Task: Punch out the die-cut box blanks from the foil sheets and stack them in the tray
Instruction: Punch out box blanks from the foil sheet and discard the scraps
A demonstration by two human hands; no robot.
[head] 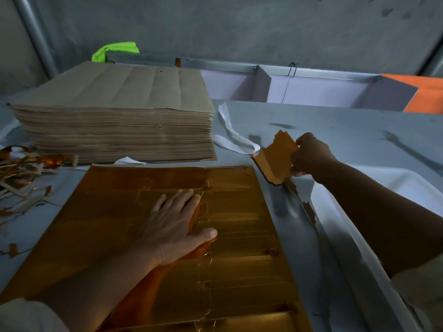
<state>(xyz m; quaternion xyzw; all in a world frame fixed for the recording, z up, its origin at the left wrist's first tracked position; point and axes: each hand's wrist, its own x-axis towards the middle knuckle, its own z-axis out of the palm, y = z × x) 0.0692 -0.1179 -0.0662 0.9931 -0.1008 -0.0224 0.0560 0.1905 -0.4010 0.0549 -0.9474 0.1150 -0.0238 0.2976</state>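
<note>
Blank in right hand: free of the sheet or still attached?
Free: the right hand pinches the blank right of the foil sheet; table shows between them.

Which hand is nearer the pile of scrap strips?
Left. The left hand lies flat on the foil sheet, right of the scraps; right hand holds a blank farther right.

foil sheet (pixel 96 224): glossy gold foil, smooth, faint scored lines
sheet stack (pixel 115 130): matt brown card, dull
box blank (pixel 278 156): card with a gold sheen
scraps (pixel 21 164): shiny foil strips, brown card backing
table cover (pixel 335 130): smooth grey sheet, soft sheen
wall (pixel 239 25): rough matt concrete
pipe (pixel 36 37): dull smooth metal
</note>
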